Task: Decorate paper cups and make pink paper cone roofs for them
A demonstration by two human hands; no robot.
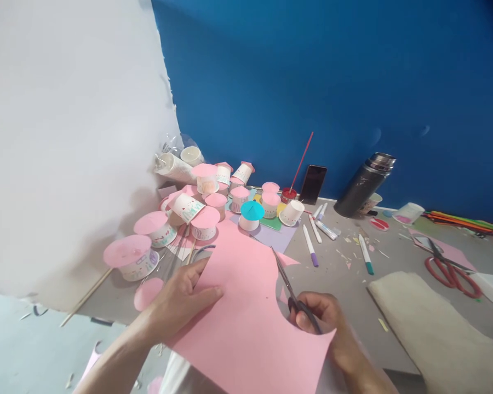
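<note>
A large sheet of pink paper (pixel 242 306) is held up in front of me, with a curved piece cut out of its right side. My left hand (pixel 189 295) grips its left edge, thumb on top and the other fingers partly hidden beneath. In my right hand (pixel 318 314) is a pair of dark-handled scissors (pixel 286 279), the fingers wrapped round the handles. The blades lie along the curved cut edge and point away from me. A narrow pointed strip of pink paper (pixel 286 259) shows by the blade tips.
Several decorated paper cups with pink paper tops (pixel 127 251) crowd the back left, one with a blue top (pixel 252 210). A dark flask (pixel 363 186), a phone (pixel 313 184) and markers (pixel 310 246) stand or lie behind. Red-handled scissors (pixel 454 273) and a beige cloth (pixel 431 323) lie right.
</note>
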